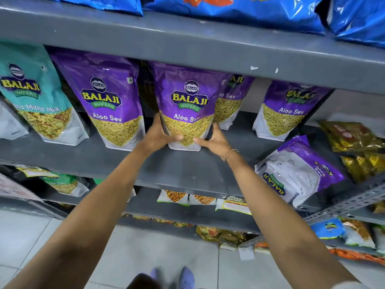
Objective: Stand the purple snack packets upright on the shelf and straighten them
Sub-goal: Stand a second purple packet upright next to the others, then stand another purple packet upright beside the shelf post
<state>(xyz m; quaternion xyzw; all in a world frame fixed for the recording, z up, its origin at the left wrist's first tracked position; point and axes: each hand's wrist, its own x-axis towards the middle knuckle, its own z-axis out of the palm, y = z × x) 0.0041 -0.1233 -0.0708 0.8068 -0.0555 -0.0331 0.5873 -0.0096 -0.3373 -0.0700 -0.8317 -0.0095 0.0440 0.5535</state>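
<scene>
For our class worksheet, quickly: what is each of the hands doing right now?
Left hand: closed on the lower left edge of the upright purple plastic Aloo Sev snack packet.
Right hand: closed on the same packet's lower right edge.

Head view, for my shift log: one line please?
both hands grip middle purple packet | upright on shelf | one packet lying flat

The Aloo Sev packet (187, 105) gripped between the left hand (159, 135) and right hand (215, 139) was purple on top, white at its base, with a yellow noodle-like pattern and a yellow-and-green logo. Just left of the left hand stood a matching purple packet (108, 97), and beyond it a teal Mitha Mix packet (35, 90). Right of the right hand, a fallen packet (298, 174) showed white and purple. Above the hands lay blue bags (235, 11); the shelf (183, 163) was grey.
</scene>
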